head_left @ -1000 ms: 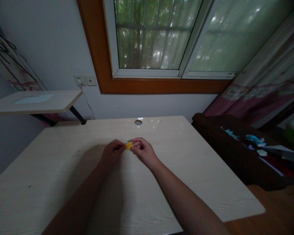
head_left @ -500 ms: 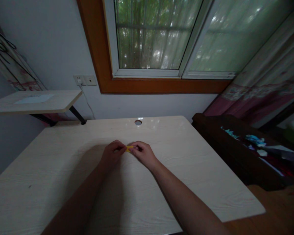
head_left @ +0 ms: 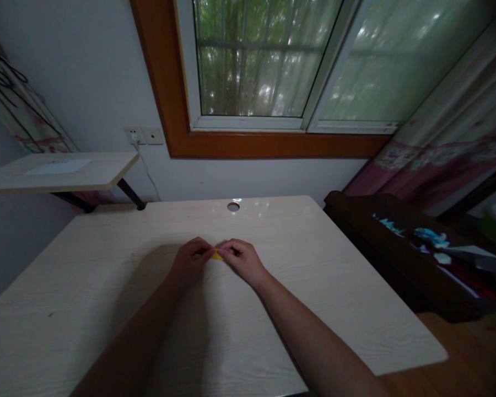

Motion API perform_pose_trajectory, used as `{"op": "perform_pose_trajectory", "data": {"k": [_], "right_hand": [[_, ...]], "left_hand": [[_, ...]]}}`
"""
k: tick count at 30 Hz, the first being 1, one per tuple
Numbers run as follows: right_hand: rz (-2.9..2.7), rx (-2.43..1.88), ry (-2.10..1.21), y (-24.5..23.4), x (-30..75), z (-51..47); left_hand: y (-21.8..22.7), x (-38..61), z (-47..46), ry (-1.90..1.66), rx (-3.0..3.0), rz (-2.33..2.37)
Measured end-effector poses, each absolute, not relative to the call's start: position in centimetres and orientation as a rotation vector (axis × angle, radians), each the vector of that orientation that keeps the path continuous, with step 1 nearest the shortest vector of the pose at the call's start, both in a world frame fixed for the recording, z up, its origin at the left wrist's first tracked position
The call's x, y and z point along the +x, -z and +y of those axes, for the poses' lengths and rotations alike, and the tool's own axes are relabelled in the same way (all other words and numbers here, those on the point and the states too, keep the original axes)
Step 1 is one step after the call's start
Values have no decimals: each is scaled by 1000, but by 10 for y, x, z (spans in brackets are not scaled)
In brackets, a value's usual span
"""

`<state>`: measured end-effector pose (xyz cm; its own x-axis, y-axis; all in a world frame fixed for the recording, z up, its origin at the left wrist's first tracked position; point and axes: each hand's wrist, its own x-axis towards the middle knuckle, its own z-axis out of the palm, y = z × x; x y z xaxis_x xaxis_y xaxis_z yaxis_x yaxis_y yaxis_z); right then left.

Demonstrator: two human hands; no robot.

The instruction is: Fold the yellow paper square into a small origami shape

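A small flat yellow piece (head_left: 217,255), which looks like folded paper, sits between my two hands over the pale wooden desk (head_left: 248,325). My left hand (head_left: 191,258) pinches its left side between thumb and fingertips. From the other side, my right hand (head_left: 240,258) grips it in the same way, thumb towards me. Much of the piece is covered by my fingers, so its full shape is hidden.
A raised shelf (head_left: 95,173) with a white sheet (head_left: 58,167) stands at the desk's back left. Near the rear edge is a round cable hole (head_left: 233,207). A dark wooden bench (head_left: 372,242) with cloths and papers runs along the right side.
Both hands stay in nearly the same place, with their fingertips slightly closer together. The yellow piece has shifted in the fingers, and more of it shows below the fingertips.
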<state>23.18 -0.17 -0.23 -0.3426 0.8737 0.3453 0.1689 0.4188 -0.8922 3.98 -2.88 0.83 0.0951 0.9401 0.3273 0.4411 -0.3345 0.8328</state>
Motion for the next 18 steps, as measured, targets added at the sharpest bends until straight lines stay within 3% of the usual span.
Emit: {"op": "perform_pose_trajectory", "data": {"k": [18], "right_hand": [[-1635, -886, -1051, 2, 236, 5]], "left_hand": [[-4, 40, -25, -1156, 1780, 1365]]}}
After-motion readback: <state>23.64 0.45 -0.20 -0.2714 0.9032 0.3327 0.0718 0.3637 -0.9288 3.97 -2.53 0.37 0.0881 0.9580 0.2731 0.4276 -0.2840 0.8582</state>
